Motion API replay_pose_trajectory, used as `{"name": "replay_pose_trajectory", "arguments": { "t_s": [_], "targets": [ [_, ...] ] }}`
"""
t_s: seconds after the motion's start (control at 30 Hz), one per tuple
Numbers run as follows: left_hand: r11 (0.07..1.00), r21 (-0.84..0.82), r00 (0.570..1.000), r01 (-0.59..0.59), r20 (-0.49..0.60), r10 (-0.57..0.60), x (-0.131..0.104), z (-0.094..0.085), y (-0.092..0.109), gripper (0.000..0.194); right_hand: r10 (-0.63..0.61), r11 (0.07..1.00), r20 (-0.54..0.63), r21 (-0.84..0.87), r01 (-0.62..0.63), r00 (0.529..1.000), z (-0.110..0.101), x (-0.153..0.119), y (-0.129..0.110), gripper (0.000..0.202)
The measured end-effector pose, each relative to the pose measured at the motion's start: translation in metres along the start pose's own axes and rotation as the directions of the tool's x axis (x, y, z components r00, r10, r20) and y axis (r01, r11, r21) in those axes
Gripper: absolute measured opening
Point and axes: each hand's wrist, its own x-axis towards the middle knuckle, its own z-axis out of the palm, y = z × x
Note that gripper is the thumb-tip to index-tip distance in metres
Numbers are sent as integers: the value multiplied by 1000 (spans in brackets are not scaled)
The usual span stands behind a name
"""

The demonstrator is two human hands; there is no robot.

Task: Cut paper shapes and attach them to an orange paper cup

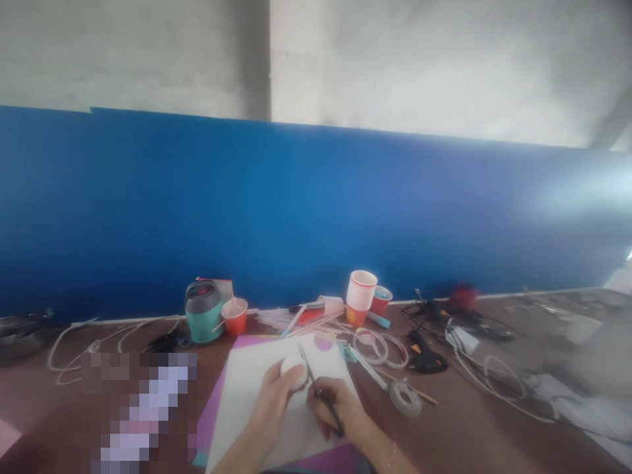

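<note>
A small round white piece [292, 372] is gripped in my left hand [276, 392], between thumb and fingers. My right hand [332, 403] has its fingers wrapped round the black handles of a pair of scissors [323, 395]. The blades point up and away, close beside the white piece; whether they touch it I cannot tell. Both hands are above a large white sheet [237, 395], which lies on purple sheets [210, 415]. A purple round spot [324, 342] shows at the white sheet's far edge.
Behind the sheets stand a teal container [204, 319], an orange cup [234, 319], a stack of paper cups [362, 289] and scattered strips. Rolls of tape [405, 397], a black glue gun [426, 355] and cables lie to the right. A blue partition [296, 210] rises behind.
</note>
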Motion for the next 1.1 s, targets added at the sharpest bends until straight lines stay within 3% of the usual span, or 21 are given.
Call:
{"name": "replay_pose_trajectory", "arguments": {
  "t_s": [0.23, 0.47, 0.63, 0.87, 1.1],
  "targets": [
    [1000, 0, 1000, -13, 12, 13, 1, 0, 0, 21, 1, 1000, -14, 22, 0, 1000, 3, -2, -5, 18],
    [1000, -10, 1000, -6, -16, 6, 0, 2, 2, 19, 61, 998, -35, -9, -61, 998, 1, -9, -29, 27],
    [999, 33, 996, 20, 85, -23, 1, 1, -4, 23, 2, 994, -159, 110, 16, 987, 2, -16, -48, 35],
    [980, 187, 994, 62, 81, -78, 4, -1, -14, 27, -58, 972, -286, 201, 119, 957, -2, -11, -36, 39],
    [996, 59, 997, 68, 24, -70, 5, -2, -10, 25, 15, 991, -172, 131, 7, 985, -3, -14, -42, 38]
  ]
}}
